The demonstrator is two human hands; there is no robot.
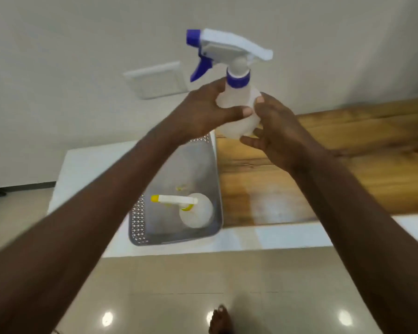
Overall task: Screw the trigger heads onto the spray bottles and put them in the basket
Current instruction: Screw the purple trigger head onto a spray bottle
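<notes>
Both hands clasp a translucent white plastic spray bottle (239, 112) with blue-and-white trigger head (225, 51) — left hand (203, 112) at 9 o'clock, right hand (275, 126) at 3 — raised above the grey perforated plastic basket (140, 220), where a yellow-nozzled bottle (196, 210) stands.

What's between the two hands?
In the head view, the blue-trigger spray bottle sits between the left hand and the right hand, held above the basket.

A tabletop (323, 165), wood-topped with a white edge, carries a grey basket (140, 227) at its left end.
</notes>
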